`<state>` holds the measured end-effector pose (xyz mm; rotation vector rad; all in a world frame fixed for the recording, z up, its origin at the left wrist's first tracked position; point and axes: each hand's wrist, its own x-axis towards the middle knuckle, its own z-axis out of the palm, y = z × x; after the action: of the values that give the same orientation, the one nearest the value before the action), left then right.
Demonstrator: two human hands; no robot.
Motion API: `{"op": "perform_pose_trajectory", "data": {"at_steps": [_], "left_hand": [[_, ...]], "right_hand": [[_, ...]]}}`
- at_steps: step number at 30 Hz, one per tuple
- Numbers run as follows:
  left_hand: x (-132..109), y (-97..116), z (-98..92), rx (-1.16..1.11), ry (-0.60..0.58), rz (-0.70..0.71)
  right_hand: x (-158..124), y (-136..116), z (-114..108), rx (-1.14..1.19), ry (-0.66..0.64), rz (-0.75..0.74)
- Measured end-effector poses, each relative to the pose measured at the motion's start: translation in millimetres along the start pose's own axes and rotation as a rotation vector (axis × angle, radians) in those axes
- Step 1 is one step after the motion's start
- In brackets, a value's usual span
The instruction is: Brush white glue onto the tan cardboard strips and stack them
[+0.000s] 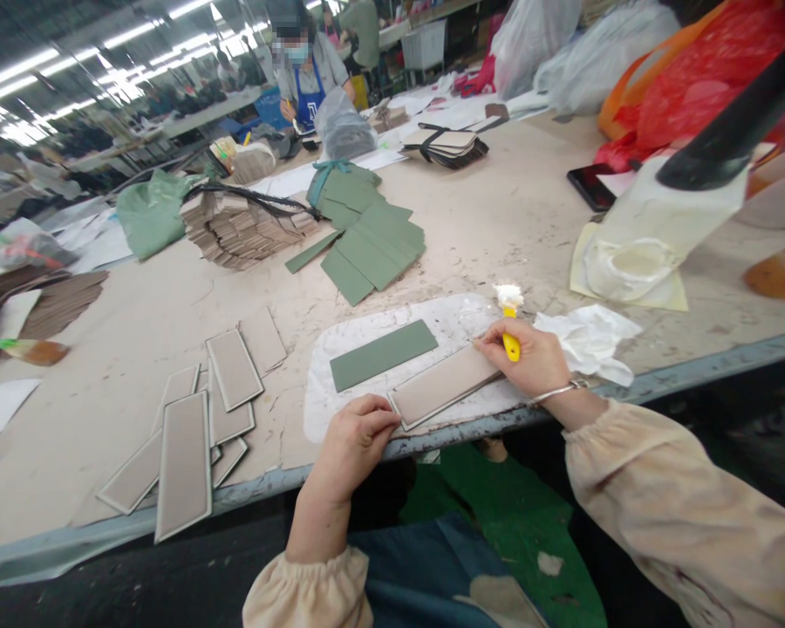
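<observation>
A beige rectangular panel (446,384) with a pale edge lies at the near side of a white sheet (324,353). My left hand (359,434) is closed, thumb and finger pinching its lower left corner. At the panel's upper right end, my right hand (529,356) pinches the edge. That same hand keeps a yellow-handled brush (510,324) between its fingers, white bristles up. Beyond the panel, a green rectangular piece (385,355) rests flat on the sheet, apart from both hands.
Several edged beige panels (184,462) lie loosely at left, one overhanging the table edge. Green pieces (376,249) and a tied beige stack (235,227) sit farther back. Crumpled white tissue (592,338), a white container (647,235) and a phone (592,186) are at right. A person (310,83) works opposite.
</observation>
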<state>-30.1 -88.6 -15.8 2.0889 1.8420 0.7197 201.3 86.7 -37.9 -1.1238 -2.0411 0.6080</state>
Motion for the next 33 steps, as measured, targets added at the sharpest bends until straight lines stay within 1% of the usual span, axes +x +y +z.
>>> {"op": "perform_pose_trajectory", "data": {"at_steps": [11, 15, 18, 26, 33], "left_hand": [[-2.0, -0.8, 2.3, 0.026, -0.009, 0.004], [-3.1, -1.7, 3.2, 0.084, 0.014, 0.025], [-3.0, -0.8, 2.3, 0.112, 0.006, 0.043], [0.8, 2.7, 0.4, 0.091, 0.009, 0.071], [1.5, 3.0, -1.3, 0.083, 0.001, 0.067]], "right_hand": [[1.1, -1.0, -0.8, -0.003, 0.001, -0.028], [1.4, -1.3, -1.3, 0.005, -0.004, -0.026], [1.4, -0.3, -0.5, -0.004, -0.004, -0.029], [0.9, 0.5, 1.1, 0.013, -0.001, -0.035], [1.7, -1.9, 1.7, 0.012, -0.006, -0.041]]}}
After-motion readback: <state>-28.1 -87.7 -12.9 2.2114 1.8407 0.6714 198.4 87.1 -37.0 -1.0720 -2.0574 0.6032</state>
